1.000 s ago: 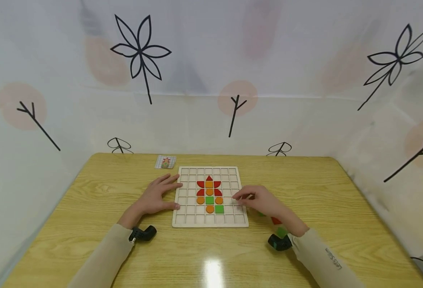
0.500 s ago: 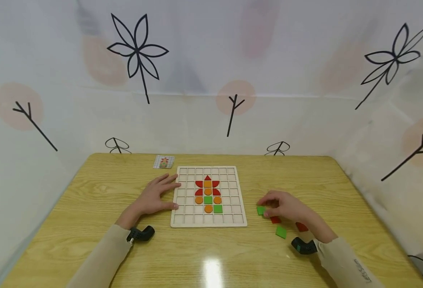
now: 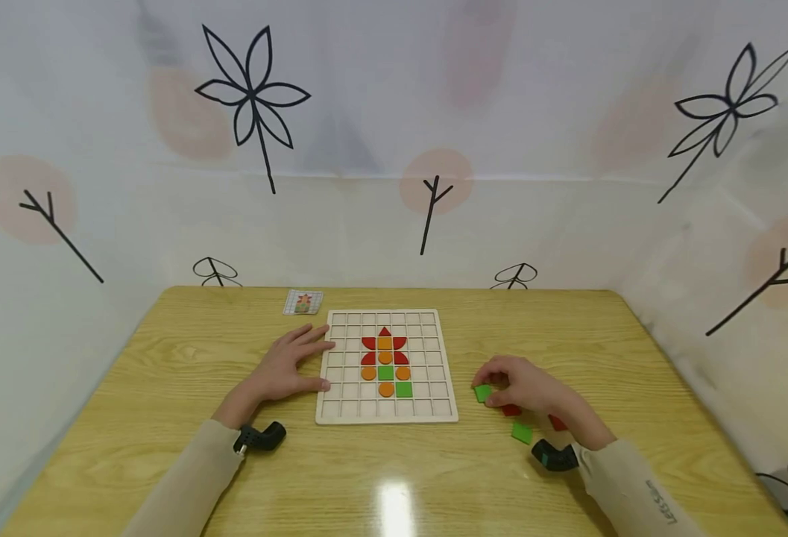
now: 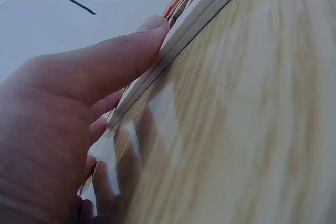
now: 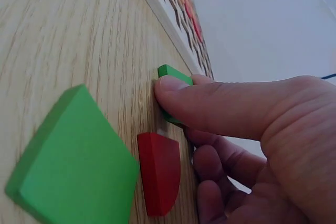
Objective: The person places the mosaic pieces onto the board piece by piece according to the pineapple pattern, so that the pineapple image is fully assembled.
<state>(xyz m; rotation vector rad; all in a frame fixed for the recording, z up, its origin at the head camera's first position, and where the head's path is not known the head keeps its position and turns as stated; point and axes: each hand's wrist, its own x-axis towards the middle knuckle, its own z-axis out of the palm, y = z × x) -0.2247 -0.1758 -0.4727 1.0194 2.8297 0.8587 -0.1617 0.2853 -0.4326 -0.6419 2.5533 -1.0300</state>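
A pale wooden grid board [image 3: 434, 328] lies mid-table, with red, orange and green pieces arranged in its cells. Against its left edge rests my left hand [image 3: 286, 367], fingers spread, the thumb [image 4: 134, 51] touching the rim. To the right of the board, my right hand [image 3: 526, 384] pinches a small green square tile [image 3: 483, 392] between thumb and fingers, low over the tabletop. Close by the tile lies a red quarter-round piece [image 5: 160, 174]. Another green piece [image 3: 522, 432] is nearer me, and a red piece [image 3: 558, 423] is partly covered by my right wrist.
A small pattern card [image 3: 303, 302] lies behind the board's far left corner. The wooden table [image 3: 300, 477] extends around everything. A patterned white cloth [image 3: 353, 224] stands behind it.
My right hand has moved off the board's right side, rightward and down to the loose pieces, and has taken hold of the green square tile. My left hand stays at the board's edge.
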